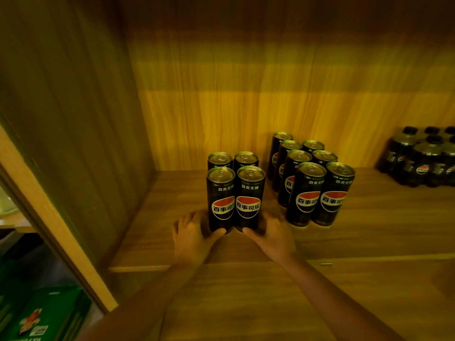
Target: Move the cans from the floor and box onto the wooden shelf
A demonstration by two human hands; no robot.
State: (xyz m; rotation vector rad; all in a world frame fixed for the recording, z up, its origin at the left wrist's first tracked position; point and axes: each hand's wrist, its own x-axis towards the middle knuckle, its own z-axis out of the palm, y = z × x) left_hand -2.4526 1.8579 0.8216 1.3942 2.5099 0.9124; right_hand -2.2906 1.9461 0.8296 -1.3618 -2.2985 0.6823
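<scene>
Nearest the camera, two bare forearms reach in over the front of the wooden shelf [246, 291]. The left hand [190, 236] wraps the base of the front-left can [220, 198], its thumb across the can's front; the right hand [273, 233] grips the base of the front-right can [249, 196] in the same way. These two stand upright and touch each other, and just behind them stand two more cans [232, 159], making a block of four.

To the right, a little apart, a second group of cans [310, 178] stands upright in two rows; seven tops can be counted, the rear ones partly hidden by those in front. All the cans are black with a red, white and blue emblem.

Farther right, by the back wall, is a pack of dark bottles [423, 158] cut off by the frame edge, so their number cannot be told. At lower left, outside the shelf's side panel [61, 119], lies a green carton [46, 316].
</scene>
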